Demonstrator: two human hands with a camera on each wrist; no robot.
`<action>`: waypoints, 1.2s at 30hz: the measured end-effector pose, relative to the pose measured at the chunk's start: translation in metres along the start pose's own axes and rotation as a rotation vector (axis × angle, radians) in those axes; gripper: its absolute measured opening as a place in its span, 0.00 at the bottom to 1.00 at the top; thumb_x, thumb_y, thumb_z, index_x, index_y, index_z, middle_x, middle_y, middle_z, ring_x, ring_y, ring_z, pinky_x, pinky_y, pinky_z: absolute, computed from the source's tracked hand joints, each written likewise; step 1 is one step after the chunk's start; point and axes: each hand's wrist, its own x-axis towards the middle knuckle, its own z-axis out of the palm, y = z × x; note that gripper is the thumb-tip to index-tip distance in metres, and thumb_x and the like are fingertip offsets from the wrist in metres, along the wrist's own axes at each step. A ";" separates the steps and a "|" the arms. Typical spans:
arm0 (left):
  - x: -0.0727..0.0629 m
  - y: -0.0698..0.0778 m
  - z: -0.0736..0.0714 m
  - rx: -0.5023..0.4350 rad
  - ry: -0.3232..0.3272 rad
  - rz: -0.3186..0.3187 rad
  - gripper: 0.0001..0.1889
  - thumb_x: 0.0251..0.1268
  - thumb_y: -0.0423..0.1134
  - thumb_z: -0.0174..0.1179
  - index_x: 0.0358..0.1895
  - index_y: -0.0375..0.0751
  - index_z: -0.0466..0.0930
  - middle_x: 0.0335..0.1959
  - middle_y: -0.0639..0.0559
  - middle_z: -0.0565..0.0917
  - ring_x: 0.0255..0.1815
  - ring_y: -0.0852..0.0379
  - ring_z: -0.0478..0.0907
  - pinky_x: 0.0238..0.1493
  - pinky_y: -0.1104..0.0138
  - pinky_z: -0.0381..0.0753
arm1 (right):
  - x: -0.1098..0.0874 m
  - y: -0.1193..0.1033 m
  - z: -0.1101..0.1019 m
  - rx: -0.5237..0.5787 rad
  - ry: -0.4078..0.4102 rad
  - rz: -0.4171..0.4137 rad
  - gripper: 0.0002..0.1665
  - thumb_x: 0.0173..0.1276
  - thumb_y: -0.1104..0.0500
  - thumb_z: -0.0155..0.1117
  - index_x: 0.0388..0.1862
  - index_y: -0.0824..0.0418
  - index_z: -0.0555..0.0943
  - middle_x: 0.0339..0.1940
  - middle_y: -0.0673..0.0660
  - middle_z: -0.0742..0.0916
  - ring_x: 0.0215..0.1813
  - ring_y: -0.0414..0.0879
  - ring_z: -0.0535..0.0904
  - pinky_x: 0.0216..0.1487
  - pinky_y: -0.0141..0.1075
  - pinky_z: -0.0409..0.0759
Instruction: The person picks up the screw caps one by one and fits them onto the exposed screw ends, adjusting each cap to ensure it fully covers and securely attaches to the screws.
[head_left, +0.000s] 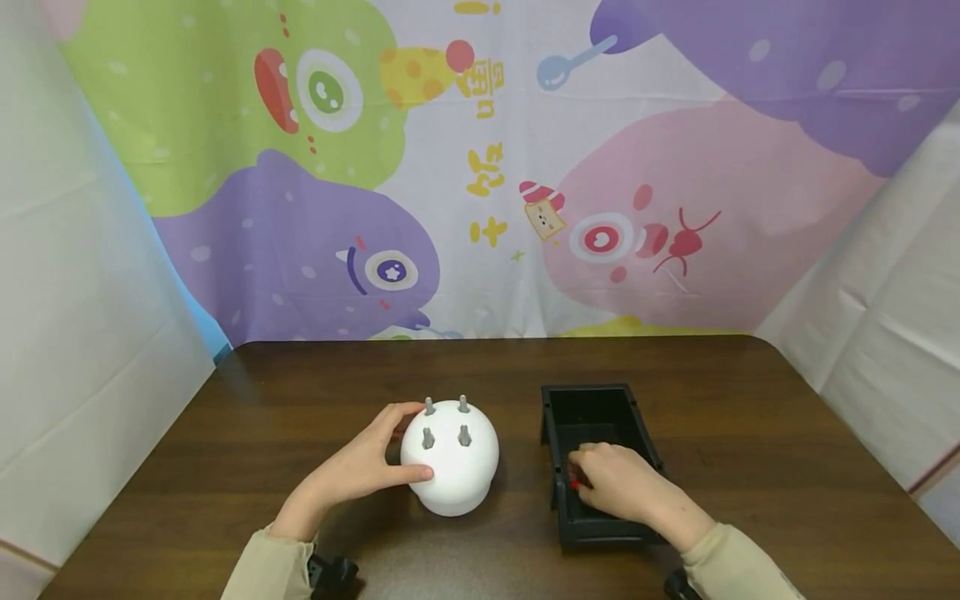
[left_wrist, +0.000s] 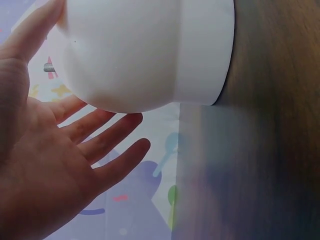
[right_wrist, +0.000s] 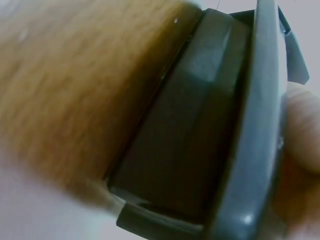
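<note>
A white, round-topped body (head_left: 453,475) stands on the table, with several grey threaded studs (head_left: 464,435) sticking up from its top. My left hand (head_left: 367,458) holds it from the left, thumb on the near side and index finger at the back. In the left wrist view the other fingers (left_wrist: 112,135) lie fairly straight along its curved side. Inside a black tray (head_left: 551,417), my right hand (head_left: 626,483) has its fingers curled at a small red piece (head_left: 575,483). Most of that piece is hidden by the fingers. The right wrist view mainly shows the tray wall (right_wrist: 190,115).
Both objects stand on a dark wooden table (head_left: 330,383), the tray to the right of the white body. A cartoon-printed cloth (head_left: 495,275) hangs behind the far edge. White cloth sheets (head_left: 97,292) close off both sides.
</note>
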 end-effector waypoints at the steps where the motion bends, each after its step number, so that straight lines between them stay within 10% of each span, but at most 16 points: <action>1: 0.000 0.000 0.000 -0.002 -0.002 0.001 0.42 0.44 0.55 0.68 0.64 0.50 0.57 0.61 0.49 0.63 0.57 0.49 0.67 0.55 0.49 0.66 | 0.000 0.000 -0.001 -0.010 0.010 -0.006 0.10 0.50 0.63 0.66 0.20 0.56 0.72 0.20 0.46 0.72 0.21 0.37 0.63 0.22 0.31 0.63; 36: 0.003 0.003 -0.005 -0.029 -0.086 -0.019 0.40 0.48 0.53 0.67 0.62 0.46 0.55 0.60 0.44 0.63 0.58 0.48 0.66 0.55 0.50 0.66 | 0.004 -0.004 -0.051 0.099 0.082 -0.016 0.06 0.63 0.65 0.58 0.37 0.60 0.81 0.32 0.50 0.74 0.23 0.34 0.67 0.26 0.27 0.69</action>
